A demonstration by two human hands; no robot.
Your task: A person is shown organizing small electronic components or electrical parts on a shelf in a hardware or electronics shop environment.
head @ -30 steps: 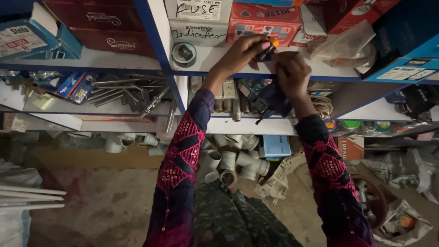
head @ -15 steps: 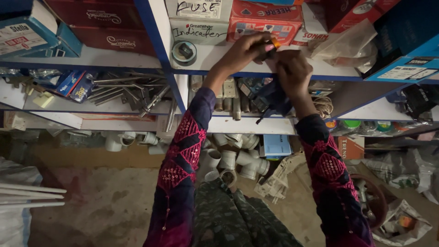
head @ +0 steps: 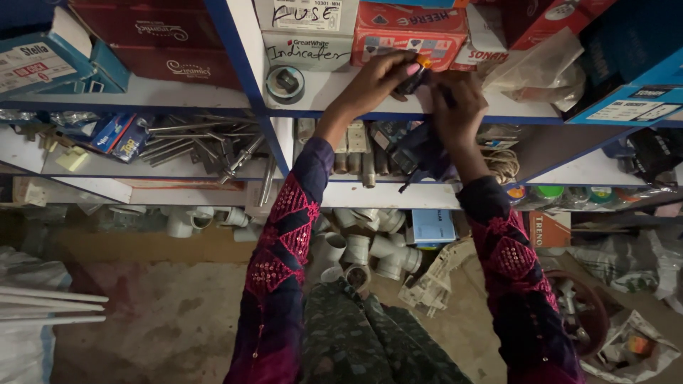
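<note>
The grip of the left hand (head: pixel 373 82) is closing around a small dark object with an orange tip (head: pixel 417 71), pinching it by the fingertips at the front edge of the upper shelf (head: pixel 213 92). The right hand (head: pixel 459 107), at about three o'clock of it and nearly touching, is curling its fingers towards the same piece; whether it is actually holding anything cannot be told, as its palm is facing away. Working this well seems to call for a steady pinch close to the orange end, with the other hand bracing from below, since the piece is small and poorly lit.

At eleven o'clock of the hands, a round black-and-silver part (head: pixel 285 83) is lying on the shelf below two white cartons (head: pixel 307 32). At twelve o'clock a red carton (head: pixel 405 28) is standing behind the fingers. At nine o'clock, on the lower shelf, loose metal rods and brackets (head: pixel 206 146) are lying in a heap. At six o'clock, white pipe fittings (head: pixel 366 245) are piling up on the floor beside a blue box (head: pixel 432 226).
</note>
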